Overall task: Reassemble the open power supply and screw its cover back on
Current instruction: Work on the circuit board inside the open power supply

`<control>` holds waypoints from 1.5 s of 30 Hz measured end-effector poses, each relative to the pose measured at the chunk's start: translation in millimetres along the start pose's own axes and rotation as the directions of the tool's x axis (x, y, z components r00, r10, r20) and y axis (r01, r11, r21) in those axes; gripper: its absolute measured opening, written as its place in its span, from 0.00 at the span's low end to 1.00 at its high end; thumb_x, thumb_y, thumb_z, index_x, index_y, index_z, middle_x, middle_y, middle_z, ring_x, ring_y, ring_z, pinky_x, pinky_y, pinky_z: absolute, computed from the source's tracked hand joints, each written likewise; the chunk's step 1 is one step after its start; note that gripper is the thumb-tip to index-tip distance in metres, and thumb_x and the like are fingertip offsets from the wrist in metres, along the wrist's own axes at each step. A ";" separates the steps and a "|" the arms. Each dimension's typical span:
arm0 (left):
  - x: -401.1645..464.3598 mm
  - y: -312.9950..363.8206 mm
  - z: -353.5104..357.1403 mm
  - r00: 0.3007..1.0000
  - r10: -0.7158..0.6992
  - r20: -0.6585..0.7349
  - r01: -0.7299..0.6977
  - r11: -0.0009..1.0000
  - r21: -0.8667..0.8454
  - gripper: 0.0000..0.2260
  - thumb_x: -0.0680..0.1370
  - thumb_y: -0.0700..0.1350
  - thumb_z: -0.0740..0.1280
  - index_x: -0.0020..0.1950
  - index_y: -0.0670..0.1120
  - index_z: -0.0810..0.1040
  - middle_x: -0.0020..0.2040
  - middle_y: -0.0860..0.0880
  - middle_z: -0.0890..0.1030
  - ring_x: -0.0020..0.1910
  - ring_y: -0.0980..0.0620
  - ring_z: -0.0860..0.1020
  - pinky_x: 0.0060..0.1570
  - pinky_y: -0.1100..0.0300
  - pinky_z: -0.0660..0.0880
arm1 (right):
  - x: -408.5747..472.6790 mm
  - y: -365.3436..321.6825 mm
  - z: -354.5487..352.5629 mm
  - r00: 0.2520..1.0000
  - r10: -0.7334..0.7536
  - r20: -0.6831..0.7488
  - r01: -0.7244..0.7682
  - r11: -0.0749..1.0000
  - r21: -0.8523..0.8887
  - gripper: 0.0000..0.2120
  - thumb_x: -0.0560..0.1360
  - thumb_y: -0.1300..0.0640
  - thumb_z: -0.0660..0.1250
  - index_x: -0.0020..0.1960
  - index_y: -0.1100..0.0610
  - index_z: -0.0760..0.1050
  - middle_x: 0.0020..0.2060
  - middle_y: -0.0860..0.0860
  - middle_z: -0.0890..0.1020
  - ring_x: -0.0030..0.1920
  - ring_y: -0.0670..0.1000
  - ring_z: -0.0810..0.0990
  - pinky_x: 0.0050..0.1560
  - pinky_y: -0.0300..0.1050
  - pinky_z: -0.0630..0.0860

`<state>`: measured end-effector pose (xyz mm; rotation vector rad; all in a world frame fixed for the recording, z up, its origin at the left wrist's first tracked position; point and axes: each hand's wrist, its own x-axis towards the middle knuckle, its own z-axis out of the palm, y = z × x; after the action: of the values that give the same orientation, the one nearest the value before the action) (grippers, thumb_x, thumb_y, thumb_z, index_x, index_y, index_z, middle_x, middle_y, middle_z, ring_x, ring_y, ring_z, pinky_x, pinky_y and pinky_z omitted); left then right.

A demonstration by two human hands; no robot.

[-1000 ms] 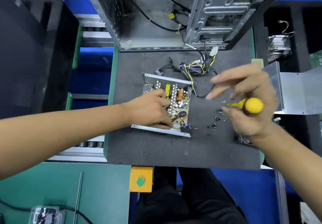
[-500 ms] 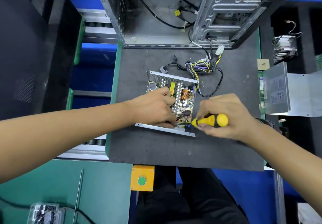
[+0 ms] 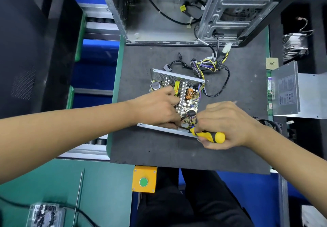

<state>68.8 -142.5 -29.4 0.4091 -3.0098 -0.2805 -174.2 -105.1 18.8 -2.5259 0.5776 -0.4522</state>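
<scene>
The open silver-metal power supply [image 3: 177,101], its circuit board bare, lies on the dark grey foam mat [image 3: 159,149] in front of an empty steel computer case [image 3: 194,11]. The left hand [image 3: 157,108] rests on the board with fingers curled down onto it. The right hand [image 3: 228,124] grips a yellow-and-black-handled screwdriver [image 3: 207,134], its shaft pointing at the near edge

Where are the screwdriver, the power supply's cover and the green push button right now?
screwdriver [image 3: 210,135]: head view, yellow handle in the right hand.
cover [image 3: 290,92]: head view, labelled grey face, right of mat.
green push button [image 3: 143,181]: head view, button centre on yellow box.
</scene>
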 end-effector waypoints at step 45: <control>-0.4 2.1 -1.8 1.000 -0.009 -0.006 0.009 0.999 -0.040 0.14 0.84 0.54 0.63 0.46 0.53 0.85 0.30 0.54 0.79 0.38 0.48 0.73 0.49 0.51 0.74 | -1.9 1.3 2.8 0.999 -0.043 0.002 0.043 0.999 -0.028 0.09 0.74 0.58 0.69 0.37 0.61 0.78 0.32 0.52 0.73 0.31 0.55 0.69 0.36 0.41 0.64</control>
<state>68.9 -140.7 -27.2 0.4194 -2.9914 -0.3388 -175.1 -104.1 15.4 -2.5698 0.5337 -0.4605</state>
